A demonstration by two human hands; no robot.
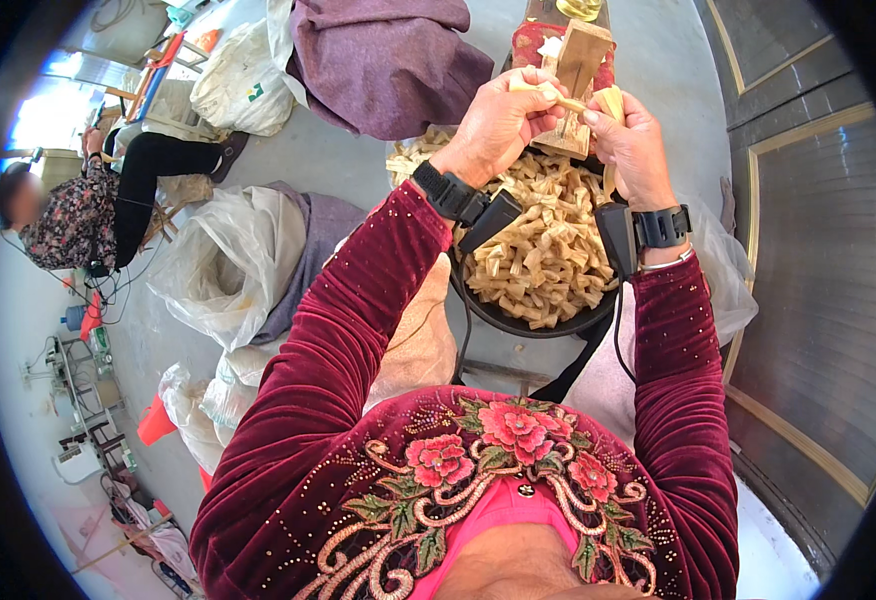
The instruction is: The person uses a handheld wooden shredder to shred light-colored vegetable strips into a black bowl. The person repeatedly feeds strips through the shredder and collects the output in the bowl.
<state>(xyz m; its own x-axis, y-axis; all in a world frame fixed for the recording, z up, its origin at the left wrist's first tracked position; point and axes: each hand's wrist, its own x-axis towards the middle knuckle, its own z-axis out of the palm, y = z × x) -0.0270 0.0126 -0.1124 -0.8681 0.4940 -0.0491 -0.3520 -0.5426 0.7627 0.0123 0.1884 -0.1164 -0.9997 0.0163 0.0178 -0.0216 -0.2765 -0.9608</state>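
Between my hands runs a pale yellow strip (pixel 574 105), perhaps dried tofu skin or a similar sheet food, twisted narrow in the middle. My left hand (pixel 501 120) pinches one end between thumb and fingers. The other, wider end is gripped in my right hand (pixel 629 146). Just beyond my fingers a wooden block stand (pixel 584 52) rises, with its lower board (pixel 561 142) showing under the hands. Below them, a round dark basin (pixel 558 328) holds a heap of knotted yellow strips (pixel 543 240). Wrist-worn black devices partly cover the heap.
A purple cloth (pixel 385 67) covers something ahead left. An open plastic-lined sack (pixel 220 262) and white bags (pixel 246 79) stand on the left floor. Another person (pixel 70 210) sits at far left. Panelled doors (pixel 813 277) run along the right. A red-cloth-covered bench (pixel 531 45) lies ahead.
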